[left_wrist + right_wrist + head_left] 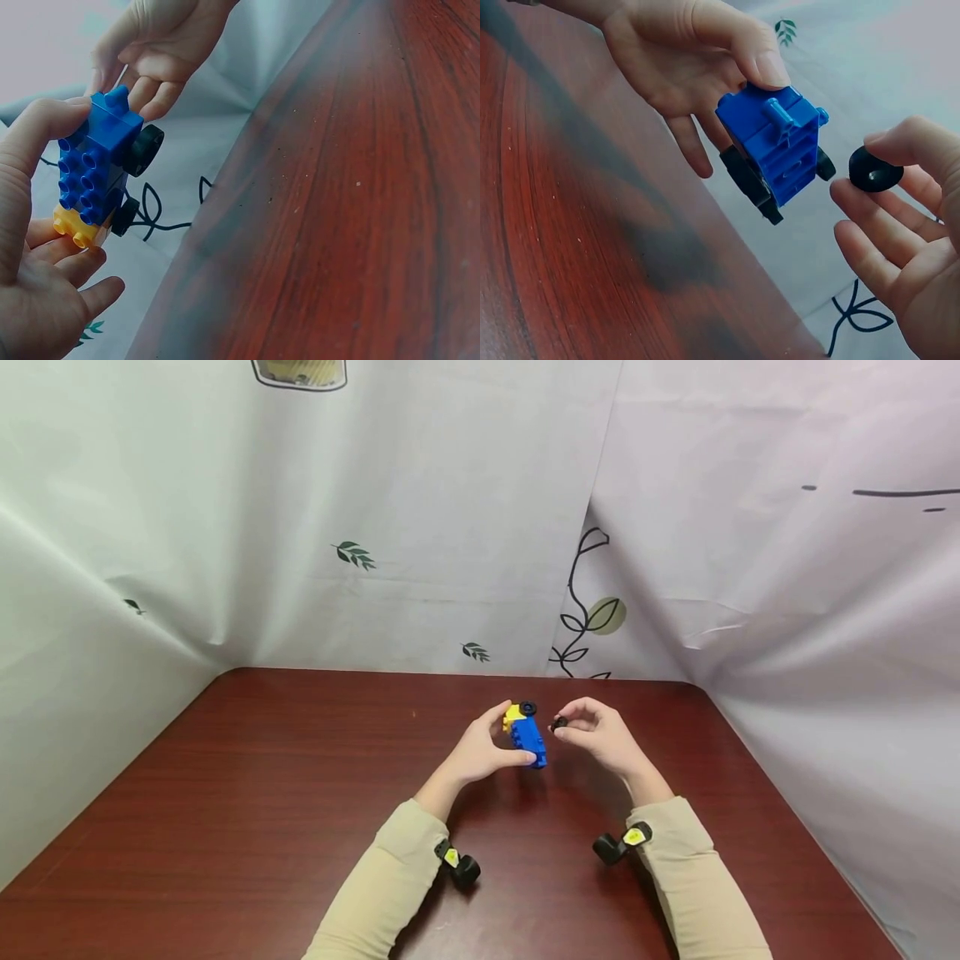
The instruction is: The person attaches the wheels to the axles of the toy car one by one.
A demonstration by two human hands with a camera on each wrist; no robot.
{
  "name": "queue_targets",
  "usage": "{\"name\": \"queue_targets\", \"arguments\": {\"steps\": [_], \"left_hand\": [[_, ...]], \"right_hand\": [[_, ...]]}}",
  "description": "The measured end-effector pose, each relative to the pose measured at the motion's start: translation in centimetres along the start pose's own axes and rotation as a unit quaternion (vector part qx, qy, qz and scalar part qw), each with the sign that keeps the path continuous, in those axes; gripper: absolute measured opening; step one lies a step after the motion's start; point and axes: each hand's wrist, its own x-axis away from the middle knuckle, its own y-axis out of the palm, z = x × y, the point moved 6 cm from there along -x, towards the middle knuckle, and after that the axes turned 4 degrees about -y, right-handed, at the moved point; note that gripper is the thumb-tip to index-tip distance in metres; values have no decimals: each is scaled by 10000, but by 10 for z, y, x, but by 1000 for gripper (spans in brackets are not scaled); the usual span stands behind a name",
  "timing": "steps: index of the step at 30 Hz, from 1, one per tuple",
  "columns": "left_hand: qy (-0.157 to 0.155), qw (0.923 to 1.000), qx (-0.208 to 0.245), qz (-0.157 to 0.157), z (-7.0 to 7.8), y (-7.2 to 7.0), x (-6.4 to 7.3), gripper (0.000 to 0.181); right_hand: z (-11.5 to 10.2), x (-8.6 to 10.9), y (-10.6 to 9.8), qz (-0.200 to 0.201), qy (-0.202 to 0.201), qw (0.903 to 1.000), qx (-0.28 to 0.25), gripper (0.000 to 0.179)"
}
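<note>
My left hand (474,752) holds a toy car (528,739) of blue and yellow building bricks above the table, thumb at its blue end and fingertips at the yellow one. Black wheels show on the car in both wrist views, including one wheel (144,150) near the blue body. Blue pegs stick out at the car's end in the right wrist view, among them a bare peg (778,114). Just to the right of the car, my right hand (600,737) pinches a loose black wheel (875,171) between thumb and fingers. A small gap separates that wheel from the car.
Beneath both hands lies a dark red-brown wooden table (262,810). A pale curtain (450,510) printed with leaves hangs along its back and sides. Each sleeved wrist bears a small black camera, such as the left wrist camera (465,870).
</note>
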Motion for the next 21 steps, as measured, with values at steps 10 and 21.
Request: {"name": "queue_targets", "arguments": {"steps": [10,21], "left_hand": [[-114,9999,58,38,-1,-2,4,96],[-43,9999,91,90,2,-4,4,95]], "right_hand": [[-8,3,6,-72,-264,9996,-17,28],[-18,4,15,-285,-579,9979,-112,22]]}}
